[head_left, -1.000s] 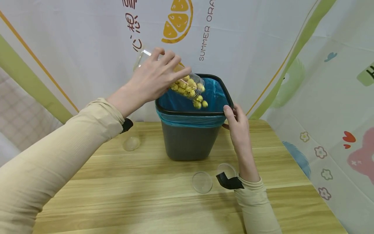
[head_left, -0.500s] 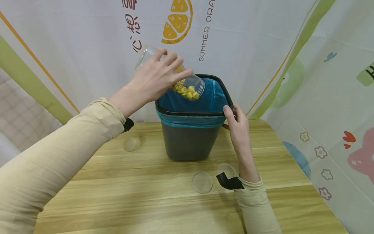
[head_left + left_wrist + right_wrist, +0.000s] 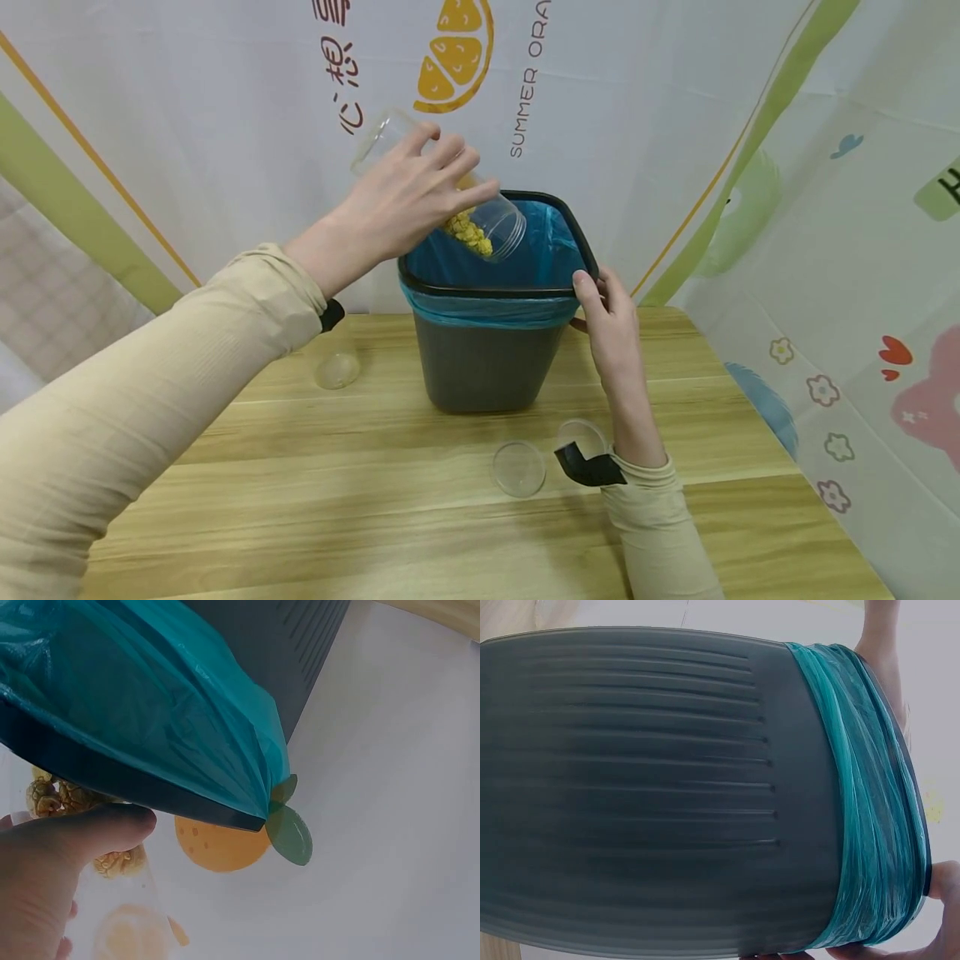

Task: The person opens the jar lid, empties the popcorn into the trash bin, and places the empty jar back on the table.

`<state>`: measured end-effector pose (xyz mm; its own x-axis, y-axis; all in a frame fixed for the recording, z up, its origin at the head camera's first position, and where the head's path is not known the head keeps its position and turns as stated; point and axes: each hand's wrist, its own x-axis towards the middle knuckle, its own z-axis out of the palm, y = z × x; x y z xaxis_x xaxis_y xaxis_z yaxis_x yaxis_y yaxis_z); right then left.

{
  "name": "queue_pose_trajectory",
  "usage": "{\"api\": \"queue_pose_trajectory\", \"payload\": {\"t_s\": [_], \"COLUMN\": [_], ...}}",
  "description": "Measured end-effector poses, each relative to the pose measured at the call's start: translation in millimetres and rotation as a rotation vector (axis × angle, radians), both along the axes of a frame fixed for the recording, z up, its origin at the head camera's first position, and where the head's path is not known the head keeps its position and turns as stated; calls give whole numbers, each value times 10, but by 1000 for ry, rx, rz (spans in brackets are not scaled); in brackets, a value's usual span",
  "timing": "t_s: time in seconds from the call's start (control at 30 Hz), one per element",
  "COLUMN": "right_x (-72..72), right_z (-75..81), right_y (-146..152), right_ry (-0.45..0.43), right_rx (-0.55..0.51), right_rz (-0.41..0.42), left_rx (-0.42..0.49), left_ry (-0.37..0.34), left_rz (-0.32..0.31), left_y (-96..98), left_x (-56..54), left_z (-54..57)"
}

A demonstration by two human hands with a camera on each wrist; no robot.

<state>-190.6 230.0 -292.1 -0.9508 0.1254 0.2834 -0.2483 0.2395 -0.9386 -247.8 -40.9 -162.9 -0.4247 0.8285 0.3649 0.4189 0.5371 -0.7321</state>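
Observation:
My left hand (image 3: 397,196) grips a clear plastic jar (image 3: 506,225), tilted with its open mouth low over the bin. Yellow popcorn (image 3: 468,232) lies along the jar's lower side, near the mouth. In the left wrist view, the thumb (image 3: 112,829) lies along the jar beside some popcorn (image 3: 120,862). Below stands a dark grey trash bin (image 3: 483,367), lined with a blue plastic bag (image 3: 498,311) folded over its rim. My right hand (image 3: 615,333) holds the bin's right front corner, thumb on the rim. The bin's bottom is hidden.
Two clear round lids (image 3: 519,468) lie on the wooden table (image 3: 360,517) in front of the bin, one partly behind the right wrist strap. Another clear container (image 3: 337,368) stands at the left, partly behind my left arm. A printed curtain (image 3: 600,100) hangs behind.
Popcorn has dropped out of the jar into the bin, so less is left inside. The jar tips slightly more steeply. My right hand and the bin have stayed in place.

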Motion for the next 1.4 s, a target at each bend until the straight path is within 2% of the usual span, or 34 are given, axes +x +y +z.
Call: {"api": "queue_pose_trajectory", "payload": {"t_s": [0.23,0.8,1.4], "right_x": [1,5,17], "right_z": [0,-4,2], "right_y": [-2,-7,4], "right_ry": [1,7,2], "right_rx": [-9,-3,7], "right_rz": [5,0,6], "left_rx": [-62,-144,-163], "left_ry": [9,73,108], "left_rz": [28,47,20], "left_y": [46,141,188], "left_x": [10,-32,-35], "left_z": [39,155,172]}}
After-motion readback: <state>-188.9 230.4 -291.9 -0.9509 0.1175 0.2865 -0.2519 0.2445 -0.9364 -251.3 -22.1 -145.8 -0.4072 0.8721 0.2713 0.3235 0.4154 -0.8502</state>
